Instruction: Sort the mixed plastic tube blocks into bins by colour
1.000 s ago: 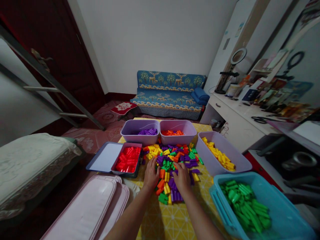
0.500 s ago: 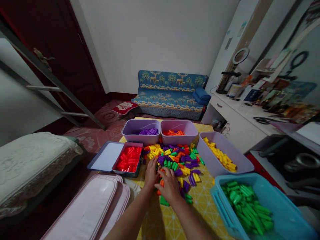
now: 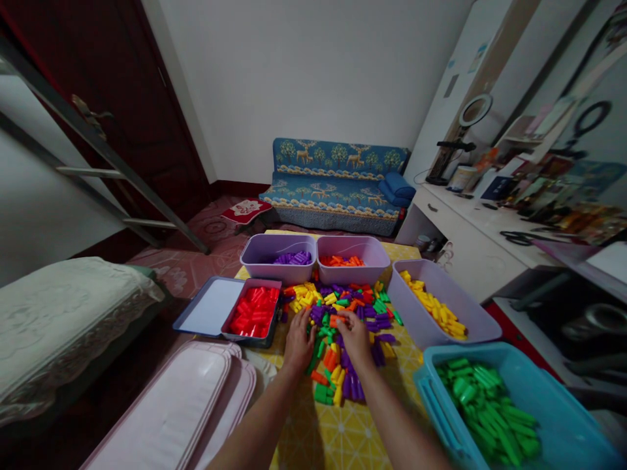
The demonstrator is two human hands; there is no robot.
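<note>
The left hand [image 3: 300,341], its fingers loosely curled and slightly parted, touches the left edge of the mixed pile of coloured pieces [image 3: 337,349]. The right hand [image 3: 355,336], partly open with fingers bent, has its fingertips at an orange piece [image 3: 337,320]; whether it pinches the piece cannot be told. The pile lies on the bench [image 3: 341,436], between the box of red pieces [image 3: 253,312] and the bin of yellow pieces [image 3: 443,301]. Two purple-walled bins stand beyond it.
</note>
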